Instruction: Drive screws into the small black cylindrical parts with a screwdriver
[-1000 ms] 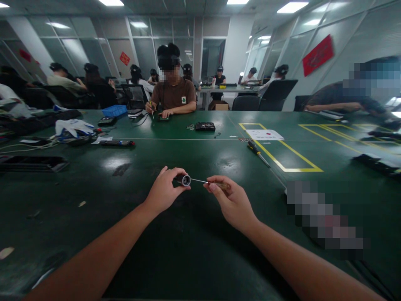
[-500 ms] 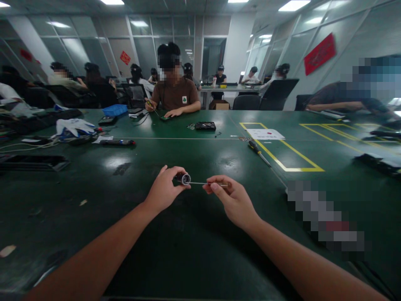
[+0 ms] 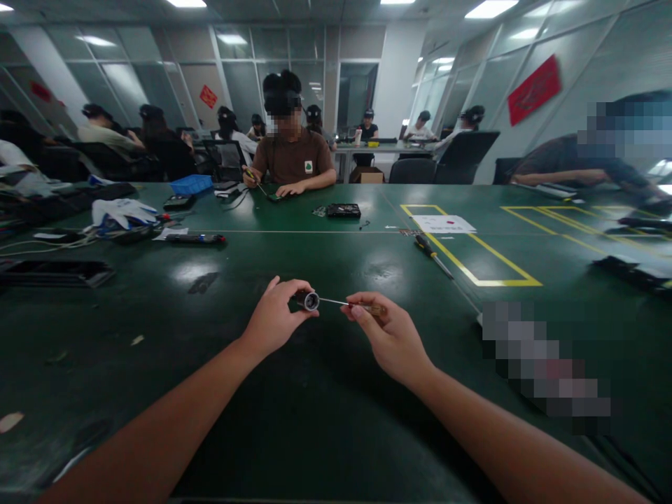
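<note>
My left hand (image 3: 278, 313) is closed around a short dark cylinder (image 3: 311, 301) whose open end, ringed in silver, faces right and toward me. Small details inside that end are too fine to make out. Between the fingertips of my right hand (image 3: 386, 329) is a slim screwdriver (image 3: 374, 308) with an amber handle. Its thin metal shaft points left, and the tip is at the upper rim of the cylinder's open end; whether it touches I cannot tell. Both hands are raised over the green table (image 3: 325, 434).
A larger black-and-yellow screwdriver (image 3: 433, 255) lies beyond my right hand, near yellow tape (image 3: 509, 283) and a white sheet (image 3: 446, 224). A black pen-like tool (image 3: 194, 239), gloves (image 3: 123, 213) and a blue bin (image 3: 192, 185) are left. Opposite sits a co-worker (image 3: 294, 154).
The screwdriver's tip has shifted slightly up, from the middle of the cylinder's open end to its upper rim, so the shaft now slants. My left hand stays nearly still.
</note>
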`<action>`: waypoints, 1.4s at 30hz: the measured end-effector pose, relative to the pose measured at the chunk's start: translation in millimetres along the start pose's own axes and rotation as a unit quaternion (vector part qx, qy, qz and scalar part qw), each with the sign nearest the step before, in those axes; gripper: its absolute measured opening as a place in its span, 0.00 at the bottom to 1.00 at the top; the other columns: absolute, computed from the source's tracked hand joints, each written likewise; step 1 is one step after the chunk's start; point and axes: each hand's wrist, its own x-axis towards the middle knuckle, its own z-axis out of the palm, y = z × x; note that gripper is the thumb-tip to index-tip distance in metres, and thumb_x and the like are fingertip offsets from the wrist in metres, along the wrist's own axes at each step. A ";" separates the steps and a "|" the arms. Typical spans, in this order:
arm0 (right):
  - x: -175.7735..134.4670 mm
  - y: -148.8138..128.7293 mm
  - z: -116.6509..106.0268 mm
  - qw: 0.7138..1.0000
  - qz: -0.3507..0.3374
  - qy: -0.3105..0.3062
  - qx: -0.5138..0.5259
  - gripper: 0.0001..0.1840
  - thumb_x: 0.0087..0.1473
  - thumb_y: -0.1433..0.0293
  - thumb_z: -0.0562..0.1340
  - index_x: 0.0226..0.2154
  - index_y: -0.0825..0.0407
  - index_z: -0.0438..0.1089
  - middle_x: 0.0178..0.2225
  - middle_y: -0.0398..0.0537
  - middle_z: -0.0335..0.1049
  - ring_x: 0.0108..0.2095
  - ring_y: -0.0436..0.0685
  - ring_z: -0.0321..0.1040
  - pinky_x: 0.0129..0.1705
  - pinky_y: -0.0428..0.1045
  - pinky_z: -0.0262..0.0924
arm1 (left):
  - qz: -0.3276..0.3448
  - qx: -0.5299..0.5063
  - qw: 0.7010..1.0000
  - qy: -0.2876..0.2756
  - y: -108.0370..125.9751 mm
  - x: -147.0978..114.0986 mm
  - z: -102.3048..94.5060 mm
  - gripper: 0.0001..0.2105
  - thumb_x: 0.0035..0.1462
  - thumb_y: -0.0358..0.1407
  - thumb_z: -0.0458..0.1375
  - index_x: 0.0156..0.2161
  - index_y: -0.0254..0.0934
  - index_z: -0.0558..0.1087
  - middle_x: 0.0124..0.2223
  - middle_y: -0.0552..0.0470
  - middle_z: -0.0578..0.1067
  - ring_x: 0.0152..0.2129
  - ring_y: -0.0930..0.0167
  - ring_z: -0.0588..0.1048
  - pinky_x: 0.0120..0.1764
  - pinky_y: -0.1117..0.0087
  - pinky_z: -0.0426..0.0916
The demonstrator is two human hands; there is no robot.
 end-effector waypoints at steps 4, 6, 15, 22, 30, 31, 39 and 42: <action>0.3 2.6 -2.3 0.999 -0.001 -0.012 0.031 0.12 0.62 0.61 0.64 0.44 0.49 0.74 0.40 0.50 0.81 0.43 0.58 0.79 0.47 0.55 0.72 | -0.002 0.003 1.000 0.000 2.3 0.1 -0.9 0.11 0.55 0.37 0.68 0.42 0.43 0.74 0.41 0.56 0.81 0.41 0.65 0.78 0.67 0.41 0.48; -0.2 3.8 -2.6 0.999 -0.005 -0.015 0.037 0.12 0.62 0.60 0.64 0.44 0.49 0.74 0.40 0.50 0.81 0.43 0.58 0.79 0.47 0.55 0.72 | 0.000 0.002 1.000 0.000 3.1 0.2 -1.1 0.11 0.55 0.38 0.68 0.42 0.43 0.73 0.41 0.55 0.81 0.41 0.64 0.78 0.67 0.41 0.48; -2.0 4.9 -1.4 0.999 -0.015 -0.029 -0.031 0.11 0.64 0.62 0.62 0.46 0.47 0.73 0.42 0.49 0.82 0.44 0.59 0.79 0.47 0.56 0.71 | 0.008 0.001 1.000 -0.002 0.0 -0.2 1.0 0.11 0.55 0.37 0.68 0.43 0.44 0.74 0.43 0.56 0.81 0.42 0.64 0.78 0.68 0.40 0.45; -4.5 1.6 -0.9 0.996 -0.035 -0.021 -0.084 0.10 0.66 0.63 0.61 0.47 0.46 0.73 0.42 0.48 0.81 0.43 0.59 0.79 0.46 0.55 0.70 | 0.007 0.003 1.000 -0.006 -0.5 -0.1 1.4 0.12 0.55 0.38 0.69 0.43 0.44 0.74 0.43 0.57 0.81 0.42 0.65 0.79 0.68 0.39 0.44; 1.5 5.7 -1.9 0.999 0.012 -0.035 0.017 0.11 0.63 0.62 0.64 0.46 0.48 0.75 0.40 0.47 0.81 0.43 0.58 0.77 0.47 0.55 0.68 | 0.027 0.014 1.000 -0.007 -5.9 -0.9 3.4 0.12 0.54 0.35 0.69 0.44 0.44 0.76 0.46 0.56 0.82 0.45 0.65 0.79 0.67 0.40 0.46; 3.8 8.4 -1.8 0.997 0.028 -0.030 0.064 0.11 0.62 0.61 0.65 0.45 0.49 0.75 0.39 0.47 0.80 0.42 0.57 0.77 0.47 0.55 0.68 | 0.026 0.012 1.000 -0.008 -5.9 -1.0 3.9 0.13 0.54 0.35 0.69 0.45 0.44 0.76 0.46 0.56 0.82 0.45 0.65 0.79 0.67 0.40 0.46; 15.3 19.7 1.4 0.917 0.171 0.001 0.360 0.14 0.55 0.60 0.72 0.39 0.52 0.79 0.34 0.47 0.79 0.35 0.52 0.74 0.43 0.50 0.68 | 0.027 -0.002 1.000 -0.012 -3.4 -1.1 5.2 0.14 0.53 0.32 0.70 0.44 0.43 0.77 0.46 0.55 0.82 0.45 0.65 0.79 0.67 0.38 0.46; 15.7 20.6 0.3 0.903 0.197 -0.002 0.383 0.13 0.56 0.61 0.72 0.39 0.52 0.78 0.34 0.48 0.79 0.35 0.52 0.74 0.44 0.50 0.68 | 0.035 -0.003 0.999 -0.004 -3.7 -1.1 5.1 0.14 0.52 0.31 0.70 0.44 0.43 0.77 0.47 0.54 0.82 0.45 0.65 0.79 0.67 0.38 0.47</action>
